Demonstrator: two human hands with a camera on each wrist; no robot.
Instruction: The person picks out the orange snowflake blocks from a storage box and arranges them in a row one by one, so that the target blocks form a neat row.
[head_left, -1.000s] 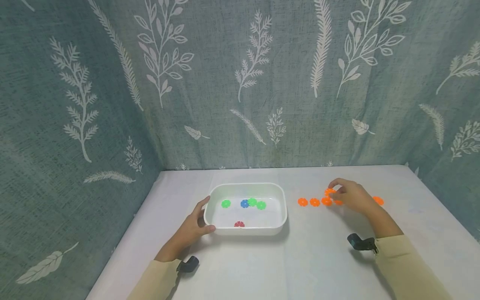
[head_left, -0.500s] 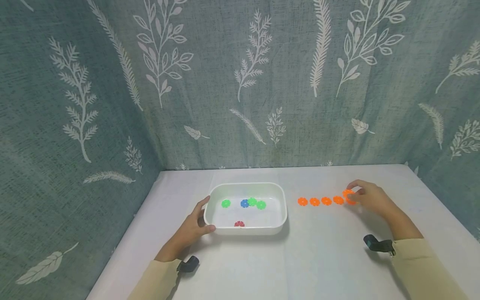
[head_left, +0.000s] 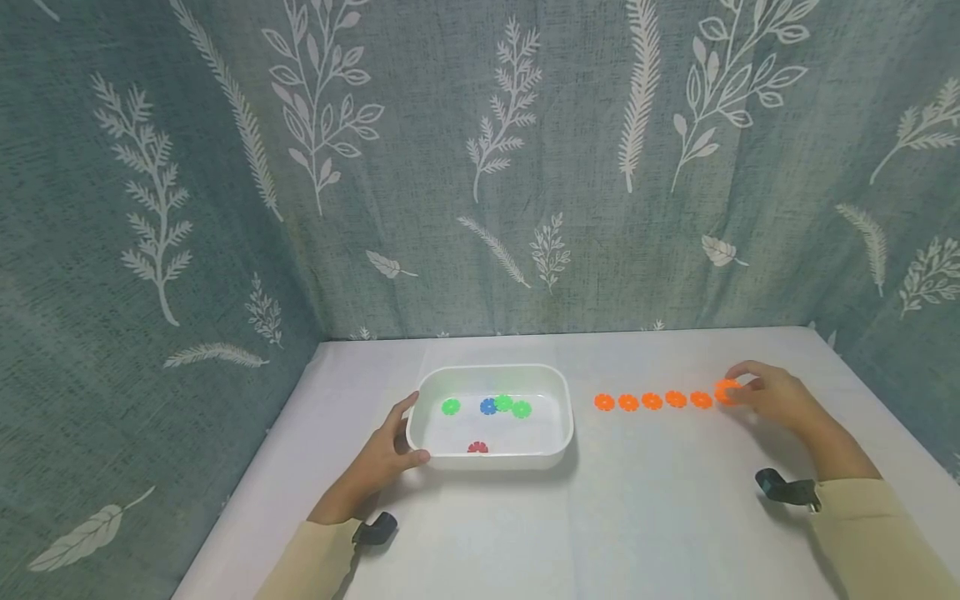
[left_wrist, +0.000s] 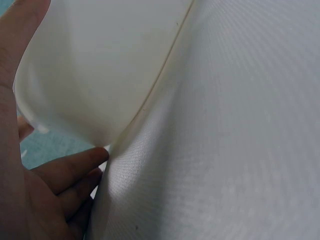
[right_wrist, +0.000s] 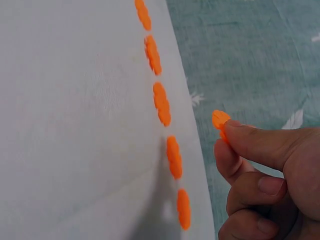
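My left hand (head_left: 382,454) grips the left end of a white plastic tub (head_left: 491,461), thumb at the front corner and fingers along the side. Inside the tub lie three green notched discs (head_left: 451,407), a blue one (head_left: 488,407) and a red one (head_left: 477,447). In the right wrist view, my right hand (right_wrist: 265,165) pinches an orange notched disc (right_wrist: 220,118) between thumb and forefinger. The head view has that hand at the right end of a row of orange discs (head_left: 652,402), raised over the table. The hand covers part of the held disc.
A white cloth (head_left: 495,533) covers the table. Green-grey curtains (head_left: 420,250) with white leaf prints stand behind and on both sides. Dark wrist cameras (head_left: 783,487) stick out below each forearm.
My right hand has moved right along the row with the pinched orange disc, uncovering discs it hid before. The left hand and the tub have stayed where they were.
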